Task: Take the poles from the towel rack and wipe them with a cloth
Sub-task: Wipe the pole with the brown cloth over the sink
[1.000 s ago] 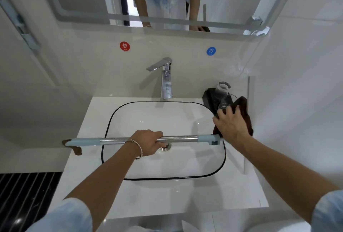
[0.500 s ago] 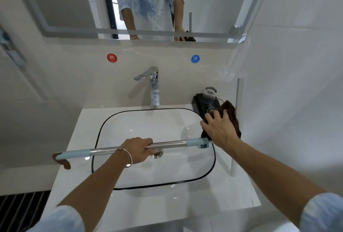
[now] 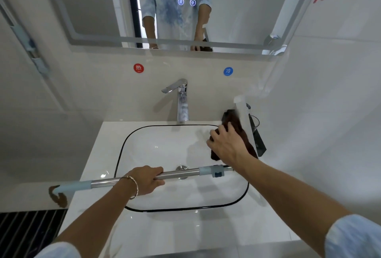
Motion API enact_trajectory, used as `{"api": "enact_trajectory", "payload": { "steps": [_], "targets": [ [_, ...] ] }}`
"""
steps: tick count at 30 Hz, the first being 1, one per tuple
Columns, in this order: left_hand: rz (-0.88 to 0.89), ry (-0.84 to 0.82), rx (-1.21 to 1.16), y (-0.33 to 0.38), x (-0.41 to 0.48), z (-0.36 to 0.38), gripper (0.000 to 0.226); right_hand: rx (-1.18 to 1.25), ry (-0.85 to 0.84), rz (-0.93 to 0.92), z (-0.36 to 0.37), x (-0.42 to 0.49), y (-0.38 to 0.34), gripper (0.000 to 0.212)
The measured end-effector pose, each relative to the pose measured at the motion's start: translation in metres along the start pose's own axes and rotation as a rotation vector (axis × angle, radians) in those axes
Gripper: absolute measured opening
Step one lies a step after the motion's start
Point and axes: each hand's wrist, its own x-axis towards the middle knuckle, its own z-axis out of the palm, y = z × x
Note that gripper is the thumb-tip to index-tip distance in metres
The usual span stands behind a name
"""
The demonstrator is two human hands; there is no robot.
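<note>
A chrome pole with pale blue end sleeves lies level across the front of the sink basin. My left hand grips its middle from above. A brown piece hangs from the pole's left end. My right hand holds a dark brown cloth lifted above the basin's right rim, just behind the pole's right end. The cloth hangs partly under my palm.
A chrome tap stands behind the basin. A black holder and a clear upright strip sit at the counter's right back corner, close to my right hand. A mirror hangs above. A blue rack bracket is on the left wall.
My right hand has lifted the brown cloth off the right corner and drawn it left over the basin rim. The left hand keeps its grip on the pole. The view shifted.
</note>
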Motion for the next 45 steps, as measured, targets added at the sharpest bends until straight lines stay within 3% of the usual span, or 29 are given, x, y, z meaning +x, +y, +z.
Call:
{"api": "enact_trajectory", "payload": {
  "steps": [4,8,20,27,32,39,41,45],
  "targets": [
    [-0.013,0.011,0.006,-0.001,-0.004,0.003,0.027,-0.008,0.195,0.042,-0.059,0.027,0.022,0.038],
    [-0.037,0.014,-0.018,-0.008,-0.007,0.000,0.023,0.138,0.403,0.128,-0.096,0.043,0.029,0.050],
    [-0.082,-0.111,-0.013,-0.025,-0.004,0.010,0.018,1.144,0.938,0.425,-0.144,0.026,0.030,0.067],
    [-0.066,-0.101,0.004,-0.029,-0.002,0.012,0.019,1.352,0.728,0.606,-0.091,0.019,0.044,0.062],
    [-0.089,-0.115,-0.010,-0.033,0.001,0.019,0.025,1.520,0.448,0.653,-0.034,0.008,-0.042,0.069],
    [-0.140,-0.168,-0.009,-0.031,0.000,0.024,0.038,1.706,0.148,0.572,0.003,-0.001,-0.136,0.066],
    [-0.143,-0.162,-0.032,-0.031,-0.003,0.024,0.035,1.774,0.206,0.548,0.002,0.005,-0.132,0.057],
    [-0.144,-0.182,-0.167,-0.034,-0.011,0.027,0.031,1.952,0.527,0.611,-0.019,0.010,-0.104,0.032]
  ]
}}
